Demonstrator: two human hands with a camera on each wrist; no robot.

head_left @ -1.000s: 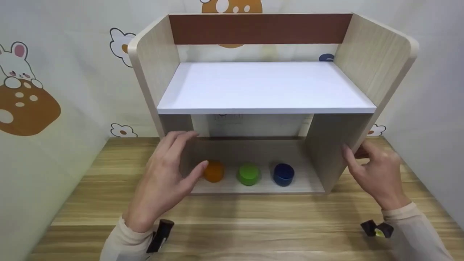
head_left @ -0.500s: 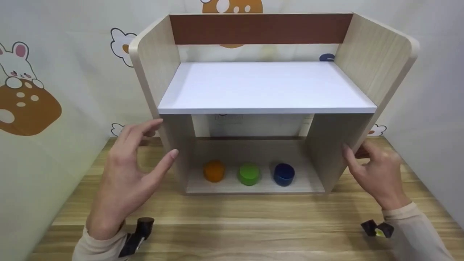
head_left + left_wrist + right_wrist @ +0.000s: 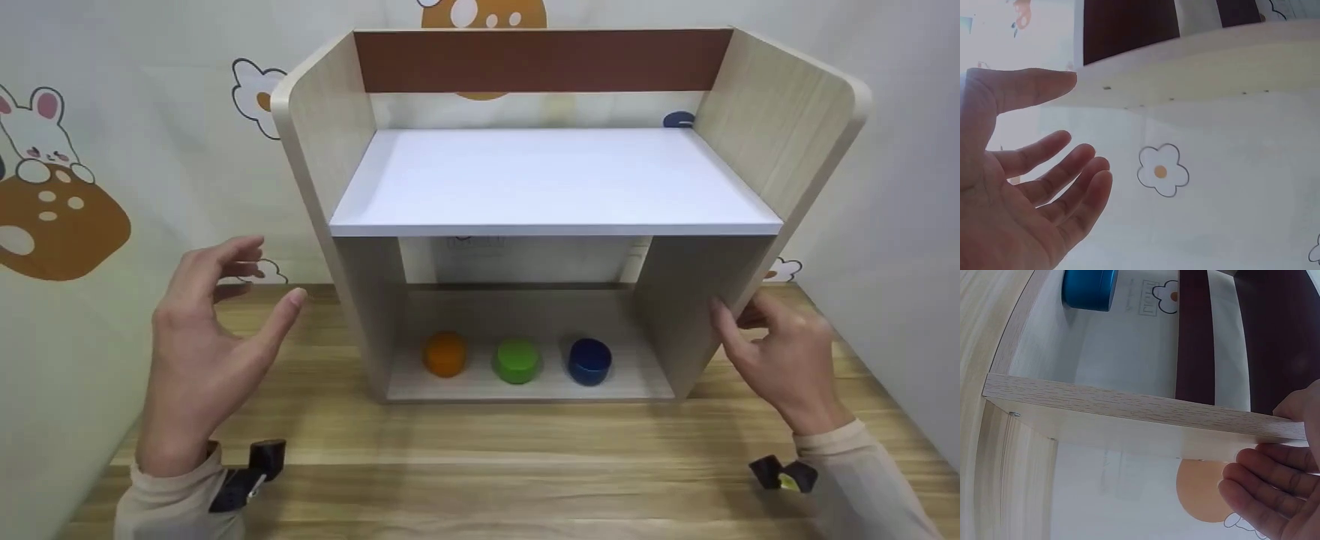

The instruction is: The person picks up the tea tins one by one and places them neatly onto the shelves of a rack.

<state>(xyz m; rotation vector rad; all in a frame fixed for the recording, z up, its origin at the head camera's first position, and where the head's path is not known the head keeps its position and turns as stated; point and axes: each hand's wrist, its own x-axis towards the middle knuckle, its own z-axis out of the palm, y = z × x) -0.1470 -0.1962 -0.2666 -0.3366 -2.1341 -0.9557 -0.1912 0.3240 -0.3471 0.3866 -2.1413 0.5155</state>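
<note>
A two-tier wooden desktop shelf (image 3: pixel 555 180) stands on the table, its top board white. On its lower board sit three small round containers in a row: orange (image 3: pixel 445 354), green (image 3: pixel 517 360) and dark blue (image 3: pixel 589 361). The right wrist view shows the blue one as a shiny metallic cylinder (image 3: pixel 1090 289). My right hand (image 3: pixel 787 356) grips the front edge of the shelf's right side panel (image 3: pixel 1129 405), thumb inside and fingers outside. To the left of the shelf, my left hand (image 3: pixel 199 352) is in the air, fingers spread from the thumb and holding nothing.
Wood-grain table (image 3: pixel 525 465) extends in front of the shelf and along both sides. Pale walls (image 3: pixel 180 150) with cartoon prints rise behind, left and right. A brown strip (image 3: pixel 540 60) spans the top back of the shelf.
My left hand has moved left, from in front of the shelf's left panel to well outside it. The right hand keeps its place on the right panel; the containers stay put.
</note>
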